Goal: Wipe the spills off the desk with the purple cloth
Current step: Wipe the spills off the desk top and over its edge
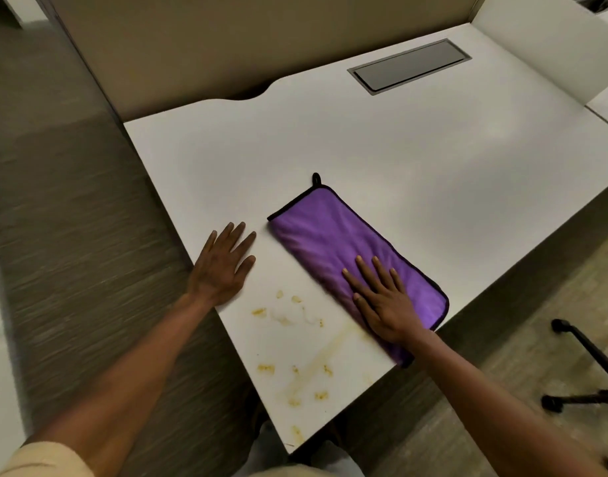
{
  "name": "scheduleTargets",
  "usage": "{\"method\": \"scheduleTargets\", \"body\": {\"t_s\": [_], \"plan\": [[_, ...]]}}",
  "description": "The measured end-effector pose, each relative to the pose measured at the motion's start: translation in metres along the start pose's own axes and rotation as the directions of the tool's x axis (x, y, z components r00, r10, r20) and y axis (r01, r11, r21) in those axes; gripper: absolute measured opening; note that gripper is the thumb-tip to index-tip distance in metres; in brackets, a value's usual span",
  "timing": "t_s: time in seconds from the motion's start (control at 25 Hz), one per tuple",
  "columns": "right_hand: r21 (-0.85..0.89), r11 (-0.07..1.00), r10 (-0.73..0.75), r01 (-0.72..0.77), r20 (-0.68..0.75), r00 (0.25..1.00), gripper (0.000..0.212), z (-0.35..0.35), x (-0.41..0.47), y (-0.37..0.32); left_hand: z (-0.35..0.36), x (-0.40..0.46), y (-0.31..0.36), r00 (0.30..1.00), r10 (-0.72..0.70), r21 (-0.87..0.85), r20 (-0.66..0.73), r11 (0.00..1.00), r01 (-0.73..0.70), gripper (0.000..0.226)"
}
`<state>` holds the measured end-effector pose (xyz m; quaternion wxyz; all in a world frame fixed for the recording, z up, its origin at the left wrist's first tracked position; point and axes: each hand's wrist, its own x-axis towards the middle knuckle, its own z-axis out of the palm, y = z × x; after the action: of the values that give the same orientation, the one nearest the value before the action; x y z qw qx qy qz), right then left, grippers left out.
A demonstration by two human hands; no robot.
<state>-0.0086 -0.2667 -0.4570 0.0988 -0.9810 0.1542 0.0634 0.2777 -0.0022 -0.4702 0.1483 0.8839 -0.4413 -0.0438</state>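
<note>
A purple cloth (pixel 337 235) with a black hem and a small black loop lies folded flat on the white desk (pixel 364 142), reaching to the desk's near right edge. My right hand (pixel 381 301) presses flat on the cloth's near end, fingers spread. My left hand (pixel 223 263) rests palm down on the bare desk at its left edge, just left of the cloth and apart from it. Yellowish spills (pixel 306 359), smears and small blots, cover the near corner of the desk between my two forearms, beside the cloth's near left edge.
A grey rectangular cable hatch (pixel 409 65) is set into the desk at the back right. A beige partition (pixel 227 36) runs behind the desk. A black chair base with castors (pixel 584 366) stands on the floor at the right. Carpet lies to the left.
</note>
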Motion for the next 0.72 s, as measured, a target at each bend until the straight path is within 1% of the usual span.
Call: {"method": "scheduleTargets", "body": {"t_s": [0.04,0.12,0.2,0.32,0.36,0.4,0.48,0.56,0.64,0.72], "plan": [[-0.009,1.000,-0.019,0.019,-0.002,1.000,0.054,0.002,-0.012,0.003,0.001,0.000,0.000,1.000,0.001,-0.005,-0.010,1.000,-0.001,0.065],[-0.084,0.989,-0.118,0.120,0.019,0.993,0.056,-0.003,-0.020,0.014,0.003,-0.001,0.000,0.999,-0.009,-0.010,-0.033,1.000,0.009,0.063],[-0.172,0.956,-0.230,0.237,0.061,0.971,0.060,-0.018,-0.003,0.027,0.005,0.001,0.000,0.998,-0.026,-0.009,-0.055,1.000,0.025,0.062],[-0.195,0.912,-0.341,0.360,0.127,0.931,0.064,-0.026,0.035,0.027,0.011,0.002,0.000,0.993,-0.026,0.001,-0.112,1.000,0.027,0.059],[-0.195,0.915,-0.337,0.354,0.117,0.934,0.064,-0.022,0.047,0.019,0.014,0.003,-0.001,0.991,-0.026,0.004,-0.128,1.000,0.027,0.058],[-0.187,0.933,-0.296,0.308,0.089,0.951,0.063,-0.019,0.059,0.009,0.015,0.004,-0.002,0.990,-0.029,0.005,-0.140,1.000,0.030,0.057],[-0.122,0.981,-0.148,0.149,0.015,0.989,0.059,-0.016,0.076,-0.013,0.016,0.004,-0.002,0.989,-0.033,0.011,-0.144,0.999,0.035,0.056],[-0.040,0.999,-0.011,0.009,-0.027,1.000,0.056,-0.016,0.083,-0.026,0.014,0.003,-0.002,0.991,-0.032,0.015,-0.131,0.999,0.035,0.056],[0.019,0.999,0.031,-0.030,-0.039,0.999,0.054,-0.017,0.078,-0.033,0.010,0.002,-0.002,0.995,-0.027,0.013,-0.096,1.000,0.028,0.058],[0.028,1.000,0.016,-0.014,-0.053,0.998,0.056,-0.014,0.054,-0.031,0.007,0.001,-0.002,0.999,-0.026,0.022,-0.042,0.999,0.027,0.061]]}}
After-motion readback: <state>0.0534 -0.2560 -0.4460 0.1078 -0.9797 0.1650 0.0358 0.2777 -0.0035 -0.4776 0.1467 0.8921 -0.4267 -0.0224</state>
